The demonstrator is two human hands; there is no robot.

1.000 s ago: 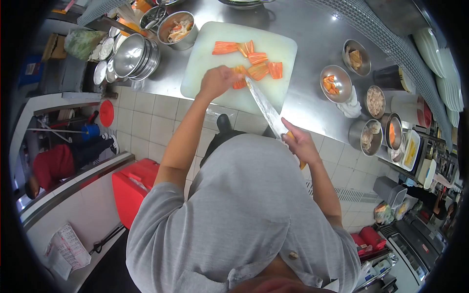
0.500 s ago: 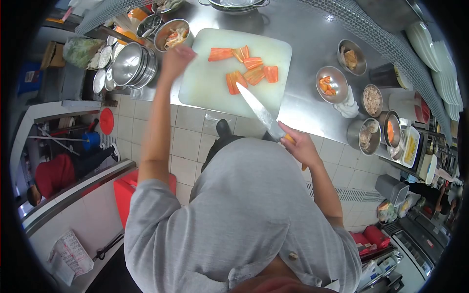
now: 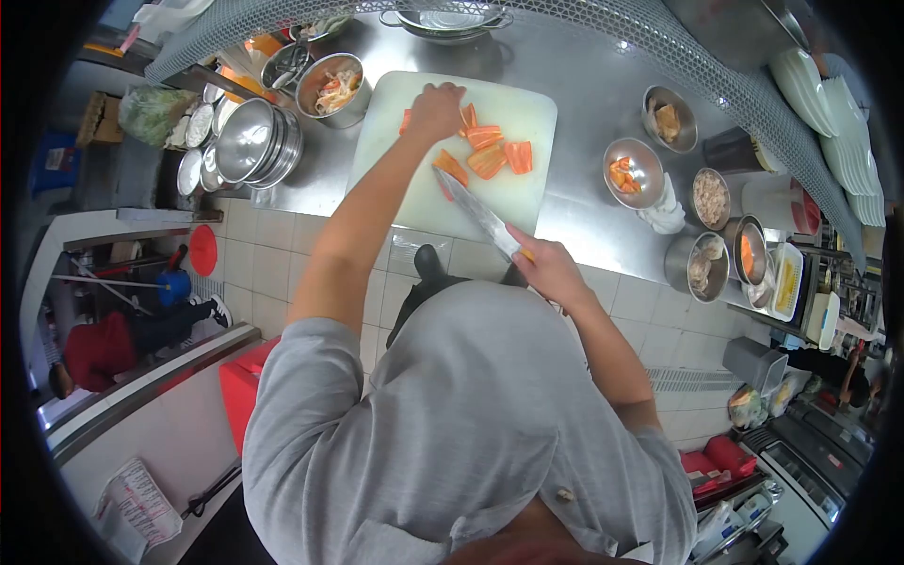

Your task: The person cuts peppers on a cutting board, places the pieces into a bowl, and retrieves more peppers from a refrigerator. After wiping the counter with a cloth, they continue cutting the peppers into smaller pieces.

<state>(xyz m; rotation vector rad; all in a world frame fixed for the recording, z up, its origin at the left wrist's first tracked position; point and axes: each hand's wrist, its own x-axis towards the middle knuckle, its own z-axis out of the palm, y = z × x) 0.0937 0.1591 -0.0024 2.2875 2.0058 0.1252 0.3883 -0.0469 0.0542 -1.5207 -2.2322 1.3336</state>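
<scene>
A white cutting board (image 3: 381, 179) lies on the steel counter. Several flat orange-red pepper pieces (image 3: 487, 160) are spread over it. My left hand (image 3: 438, 111) reaches across to the far part of the board, its fingers curled down over a pepper piece (image 3: 405, 121) whose edge shows beside the hand. My right hand (image 3: 551, 270) grips the handle of a large kitchen knife (image 3: 485, 218) at the board's near edge. The blade points away and to the left, its tip beside the nearest pepper piece (image 3: 450, 168).
A steel bowl of pepper scraps (image 3: 353, 111) stands left of the board, near stacked steel bowls (image 3: 247, 141). To the right are a bowl of cut orange pieces (image 3: 621, 155), a white cloth (image 3: 667, 212) and several food bowls. A mesh shelf edge (image 3: 603, 24) overhangs the counter.
My left hand has moved right, from beside the scrap bowl onto the pepper pieces. The knife has shifted slightly left and down, with my right hand still around its handle.
</scene>
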